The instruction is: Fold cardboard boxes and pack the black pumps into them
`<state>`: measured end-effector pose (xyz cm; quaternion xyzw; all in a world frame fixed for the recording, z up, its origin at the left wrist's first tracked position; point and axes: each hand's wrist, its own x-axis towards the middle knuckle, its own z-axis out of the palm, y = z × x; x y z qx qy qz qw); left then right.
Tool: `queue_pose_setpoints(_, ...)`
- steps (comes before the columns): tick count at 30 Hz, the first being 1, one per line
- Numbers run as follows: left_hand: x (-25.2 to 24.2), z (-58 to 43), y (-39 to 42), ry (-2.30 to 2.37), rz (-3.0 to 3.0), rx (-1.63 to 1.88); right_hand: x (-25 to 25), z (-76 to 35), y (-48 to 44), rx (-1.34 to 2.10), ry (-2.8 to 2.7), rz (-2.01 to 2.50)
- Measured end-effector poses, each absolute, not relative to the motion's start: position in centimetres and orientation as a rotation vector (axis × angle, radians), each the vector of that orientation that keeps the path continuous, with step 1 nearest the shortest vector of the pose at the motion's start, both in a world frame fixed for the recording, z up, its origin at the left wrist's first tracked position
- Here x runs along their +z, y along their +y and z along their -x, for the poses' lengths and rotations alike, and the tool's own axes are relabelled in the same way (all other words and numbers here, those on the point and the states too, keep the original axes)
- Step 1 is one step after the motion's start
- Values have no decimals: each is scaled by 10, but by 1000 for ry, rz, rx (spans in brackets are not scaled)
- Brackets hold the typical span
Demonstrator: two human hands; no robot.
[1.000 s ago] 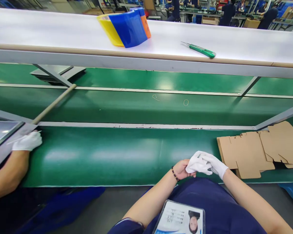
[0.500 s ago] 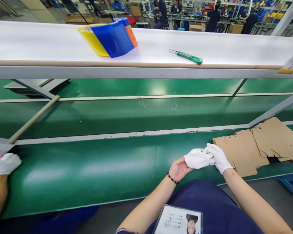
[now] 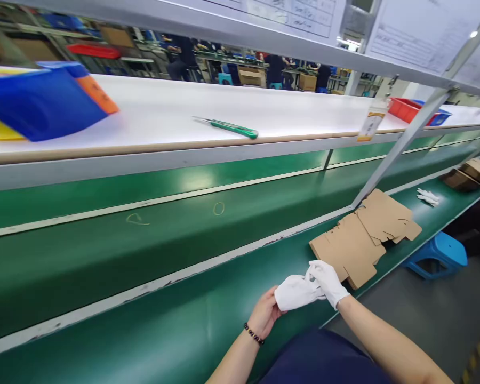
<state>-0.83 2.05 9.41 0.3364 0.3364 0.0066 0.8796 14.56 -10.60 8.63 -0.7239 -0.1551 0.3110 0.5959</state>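
Between my hands is a loose white glove (image 3: 296, 293), its cuff end toward the left. My left hand (image 3: 265, 316), bare and with a dark beaded bracelet at the wrist, holds the glove at the cuff; some of its fingers are hidden by the cloth. My right hand (image 3: 328, 284) wears a white glove and pinches the loose glove near its finger end. Flat brown cardboard box blanks (image 3: 348, 248) lie on the green bench (image 3: 176, 341), just beyond my right hand.
A green utility knife (image 3: 234, 128) and blue, yellow and orange sheets (image 3: 52, 101) lie on the white shelf (image 3: 152, 112). A metal post (image 3: 400, 149) rises behind the cardboard. Farther right are white gloves (image 3: 428, 197), a blue stool (image 3: 440, 255) and a red bin (image 3: 408, 110).
The view has swung to the right, so the gloves and stool on the right now show. A co-worker's gloved hand at the left has left the view. Both hands still hold the loose glove.
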Motion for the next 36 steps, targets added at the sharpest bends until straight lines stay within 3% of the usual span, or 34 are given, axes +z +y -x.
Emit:
queue_pose_setpoints(7,118,-14,-11,657,-915,32,122,-148,-146,456,-491,2003)
queue_pose_setpoints(12,124,-39,-58,633,-1190,80,166,-127,-179,755,-965,2065)
queue_pose_setpoints(18,125,-78,-132,578,-1482,-6,173,-160,-259,551,-1323,2150)
queue_pose_setpoints(24,150,-133,-226,334,-2451,-50,158,-208,-379,396,-1021,2294)
queue_pose_setpoints(29,174,-169,-325,-506,-2717,203,147,-238,-460,471,-797,1989)
queue_pose_setpoints(32,177,-192,-365,-726,-2755,-45,142,-252,-499,543,-704,1782)
queue_pose_setpoints(36,165,-214,-397,-536,-2894,-388,137,-261,-532,502,-621,1893)
